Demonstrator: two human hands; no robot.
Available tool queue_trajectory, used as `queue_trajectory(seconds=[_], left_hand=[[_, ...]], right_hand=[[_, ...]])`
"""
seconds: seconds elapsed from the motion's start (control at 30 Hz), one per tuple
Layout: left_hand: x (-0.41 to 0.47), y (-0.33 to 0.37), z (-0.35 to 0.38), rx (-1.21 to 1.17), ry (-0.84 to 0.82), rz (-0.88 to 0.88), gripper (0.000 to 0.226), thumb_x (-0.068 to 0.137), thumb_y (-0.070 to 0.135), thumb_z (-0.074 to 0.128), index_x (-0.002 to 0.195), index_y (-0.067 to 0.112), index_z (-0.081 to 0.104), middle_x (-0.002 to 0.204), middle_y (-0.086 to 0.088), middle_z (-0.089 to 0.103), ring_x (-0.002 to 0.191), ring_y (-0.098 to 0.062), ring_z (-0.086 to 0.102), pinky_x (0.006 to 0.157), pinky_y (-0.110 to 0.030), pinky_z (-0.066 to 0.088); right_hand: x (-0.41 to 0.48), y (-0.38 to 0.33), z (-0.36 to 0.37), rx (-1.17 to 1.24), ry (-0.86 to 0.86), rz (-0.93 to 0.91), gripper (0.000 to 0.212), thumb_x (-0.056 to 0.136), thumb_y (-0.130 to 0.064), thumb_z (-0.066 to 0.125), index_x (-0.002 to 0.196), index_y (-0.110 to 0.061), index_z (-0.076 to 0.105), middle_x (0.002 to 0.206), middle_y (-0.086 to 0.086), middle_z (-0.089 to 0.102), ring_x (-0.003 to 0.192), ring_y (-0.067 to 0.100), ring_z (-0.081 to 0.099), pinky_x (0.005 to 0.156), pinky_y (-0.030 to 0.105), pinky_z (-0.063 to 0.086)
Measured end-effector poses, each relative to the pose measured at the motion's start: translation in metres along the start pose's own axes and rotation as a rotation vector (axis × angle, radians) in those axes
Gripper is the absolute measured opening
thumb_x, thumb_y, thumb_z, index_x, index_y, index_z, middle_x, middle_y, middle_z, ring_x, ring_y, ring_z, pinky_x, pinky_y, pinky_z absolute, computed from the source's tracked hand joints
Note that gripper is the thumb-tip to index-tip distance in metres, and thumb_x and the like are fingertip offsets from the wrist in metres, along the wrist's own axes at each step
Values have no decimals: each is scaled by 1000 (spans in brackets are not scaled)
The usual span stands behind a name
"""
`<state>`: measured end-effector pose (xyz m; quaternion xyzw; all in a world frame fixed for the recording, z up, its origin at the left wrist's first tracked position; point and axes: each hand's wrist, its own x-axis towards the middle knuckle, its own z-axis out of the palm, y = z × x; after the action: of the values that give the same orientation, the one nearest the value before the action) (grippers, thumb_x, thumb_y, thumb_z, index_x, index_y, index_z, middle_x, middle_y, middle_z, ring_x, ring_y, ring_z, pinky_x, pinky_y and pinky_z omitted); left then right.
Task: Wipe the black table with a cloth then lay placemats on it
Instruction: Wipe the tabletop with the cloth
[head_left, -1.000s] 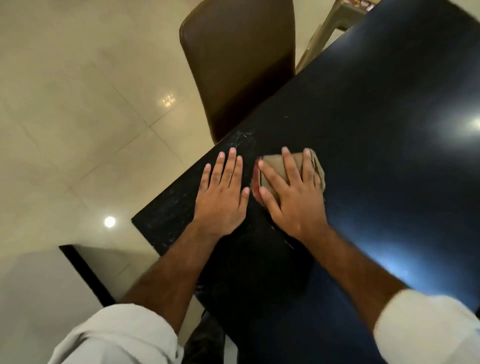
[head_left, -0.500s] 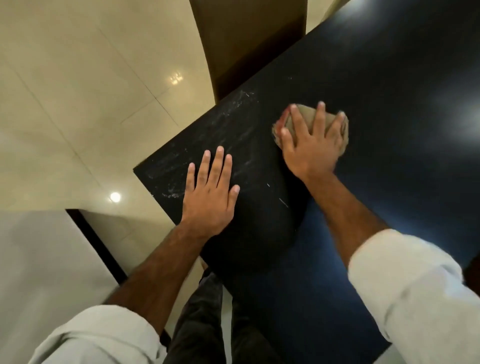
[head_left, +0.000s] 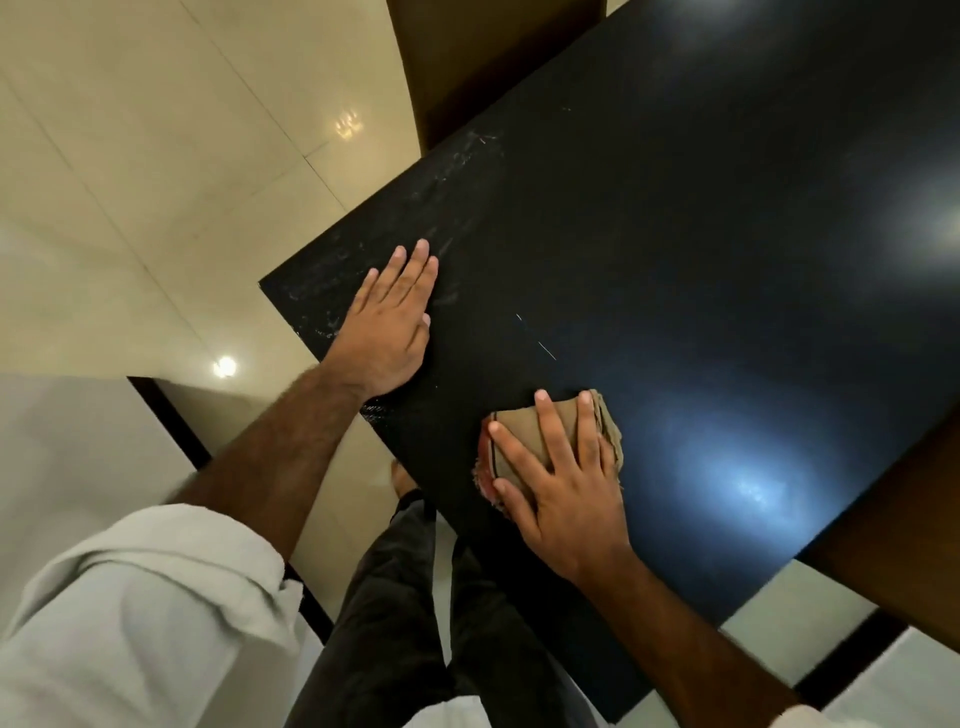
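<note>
The glossy black table (head_left: 701, 249) fills the right and middle of the head view. A folded tan cloth (head_left: 561, 423) with a red frayed edge lies on it near the front edge. My right hand (head_left: 563, 478) presses flat on the cloth with straight, spread fingers. My left hand (head_left: 387, 322) rests flat on the bare tabletop near the left corner, fingers straight and together. Whitish smears and scratches mark the surface beyond my left hand, along the left edge. No placemats are in view.
A brown chair (head_left: 467, 62) is pushed against the table's far left side. Another brown surface (head_left: 904, 530) sits at the right edge. Beige floor tiles (head_left: 156, 156) lie to the left, and my dark-trousered legs (head_left: 415, 623) stand at the table's near edge.
My right hand has drawn the cloth back toward me, from the far middle of the table to near the front edge. My left hand stays flat near the corner.
</note>
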<state>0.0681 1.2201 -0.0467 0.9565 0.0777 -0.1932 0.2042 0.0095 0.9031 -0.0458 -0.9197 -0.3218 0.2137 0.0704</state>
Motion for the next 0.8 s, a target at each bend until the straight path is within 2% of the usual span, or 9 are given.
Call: queue_trajectory(seconds=[0.1, 0.17, 0.27, 0.37, 0.47, 0.53, 0.63, 0.73, 0.8], left_hand=[[-13, 27, -1, 14, 61, -52, 70, 115, 41, 26, 176, 22, -3, 184, 3, -13, 170, -21, -13, 138, -50, -4], [-33, 64, 10, 4, 124, -46, 74, 112, 52, 21, 176, 20, 1, 184, 1, -11, 170, -23, -11, 137, -51, -5], [-74, 132, 57, 77, 103, 101, 79, 112, 62, 24, 176, 21, 5, 184, -2, -12, 169, -27, -16, 136, -60, 0], [-99, 157, 104, 178, 15, 271, 76, 113, 60, 32, 176, 25, 9, 185, -2, -10, 170, -32, -14, 133, -65, 10], [-95, 138, 109, 237, 80, 283, 68, 116, 50, 34, 176, 26, 15, 185, -2, 1, 171, -34, -1, 133, -63, 13], [-83, 112, 91, 251, 137, 177, 67, 116, 48, 32, 176, 27, 14, 185, -1, 4, 171, -32, 3, 134, -61, 12], [-52, 56, 58, 249, 173, -24, 69, 116, 51, 26, 176, 29, 3, 185, 1, -5, 171, -30, -5, 135, -61, 11], [-32, 30, 38, 226, 241, -172, 67, 116, 51, 22, 177, 28, 6, 185, 2, -2, 171, -29, -4, 136, -59, 10], [-33, 46, 44, 202, 260, -191, 69, 115, 50, 25, 177, 25, 6, 185, 0, -1, 171, -30, -3, 136, -60, 9]], right_hand=[[5, 2, -13, 285, 79, -22, 68, 114, -53, 40, 172, -52, 5, 185, -6, -6, 169, 31, -15, 134, 65, 8], [17, 13, -32, 534, 302, -11, 64, 115, -28, 47, 174, -35, 21, 183, -2, 16, 171, 25, 7, 135, 60, 20], [34, 53, -54, 597, 608, 132, 59, 109, -2, 50, 166, -11, 44, 170, 5, 46, 157, 21, 42, 128, 51, 36], [53, 88, -56, 559, 648, 268, 52, 109, -3, 51, 161, -11, 53, 163, 8, 54, 149, 23, 50, 124, 48, 41], [68, 100, -46, 458, 594, 223, 48, 110, -9, 53, 158, -10, 55, 161, 10, 56, 148, 29, 48, 126, 40, 37], [72, 102, -40, 382, 584, 203, 47, 111, -13, 54, 158, -8, 54, 161, 11, 56, 146, 35, 47, 125, 29, 31], [73, 100, -35, 352, 594, 220, 48, 111, -15, 55, 158, -6, 53, 162, 14, 54, 146, 40, 47, 124, 19, 22], [74, 96, -33, 284, 579, 224, 48, 112, -19, 54, 158, -5, 52, 163, 15, 52, 147, 41, 43, 124, 21, 22], [75, 93, -34, 238, 571, 235, 48, 113, -22, 52, 158, -6, 52, 165, 14, 51, 147, 40, 40, 124, 30, 28]])
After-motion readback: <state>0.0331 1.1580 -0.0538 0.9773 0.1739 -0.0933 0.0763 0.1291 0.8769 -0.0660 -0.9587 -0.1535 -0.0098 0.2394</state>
